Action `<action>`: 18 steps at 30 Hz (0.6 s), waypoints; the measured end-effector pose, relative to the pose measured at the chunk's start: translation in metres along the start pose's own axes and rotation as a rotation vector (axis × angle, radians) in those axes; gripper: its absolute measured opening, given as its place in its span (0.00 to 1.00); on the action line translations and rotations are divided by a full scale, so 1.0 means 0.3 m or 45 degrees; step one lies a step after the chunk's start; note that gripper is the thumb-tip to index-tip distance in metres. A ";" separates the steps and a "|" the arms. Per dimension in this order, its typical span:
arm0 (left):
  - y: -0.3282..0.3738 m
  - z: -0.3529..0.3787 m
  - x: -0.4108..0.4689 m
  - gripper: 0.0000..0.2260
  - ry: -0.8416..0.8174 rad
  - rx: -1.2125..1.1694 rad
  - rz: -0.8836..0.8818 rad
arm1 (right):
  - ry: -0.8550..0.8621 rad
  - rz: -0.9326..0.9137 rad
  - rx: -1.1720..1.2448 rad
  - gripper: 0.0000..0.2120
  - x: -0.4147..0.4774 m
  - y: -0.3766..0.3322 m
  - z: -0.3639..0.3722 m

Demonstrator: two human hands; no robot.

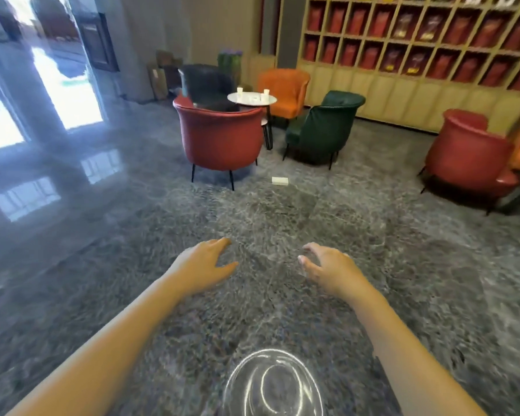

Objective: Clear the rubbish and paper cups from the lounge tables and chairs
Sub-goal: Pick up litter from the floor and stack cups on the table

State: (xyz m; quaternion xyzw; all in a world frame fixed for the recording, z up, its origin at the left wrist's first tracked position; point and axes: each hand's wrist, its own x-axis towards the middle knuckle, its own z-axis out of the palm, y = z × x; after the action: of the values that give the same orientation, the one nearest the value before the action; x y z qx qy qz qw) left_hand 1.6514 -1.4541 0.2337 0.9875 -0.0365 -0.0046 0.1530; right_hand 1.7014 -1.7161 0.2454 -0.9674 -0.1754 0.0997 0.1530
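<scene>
A small round white table (246, 102) stands far ahead among the armchairs. On it stand white paper cups, one at the left (239, 91) and one at the right (266, 93), with something small and white between them. A white box-like piece of rubbish (279, 181) lies on the grey floor in front of the chairs. My left hand (206, 265) and my right hand (327, 265) are held out low in front of me, well short of the table. Both have relaxed, slightly curved fingers and hold nothing.
A red armchair (219, 133), a dark green one (321, 127), an orange one (282, 88) and a black one (206, 82) ring the table. Another red armchair (466, 151) stands at the right. A wall of shelves (418, 34) runs behind; glass doors (57, 85) are at the left.
</scene>
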 end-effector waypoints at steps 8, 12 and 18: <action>-0.042 0.006 0.925 0.27 0.006 -0.042 0.200 | 0.140 0.092 -0.002 0.25 0.723 0.256 -0.190; -0.126 -0.008 1.360 0.25 0.007 -0.043 0.176 | 0.113 0.056 -0.014 0.25 1.209 0.342 -0.274; -0.272 -0.141 1.961 0.25 0.075 -0.058 0.093 | 0.133 -0.033 -0.047 0.24 1.881 0.399 -0.450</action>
State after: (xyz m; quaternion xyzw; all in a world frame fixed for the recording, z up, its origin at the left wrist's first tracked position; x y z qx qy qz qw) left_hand 2.2446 -1.4070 0.2507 0.9815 -0.0678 0.0291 0.1766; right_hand 2.2899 -1.6495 0.2532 -0.9716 -0.1814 0.0438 0.1453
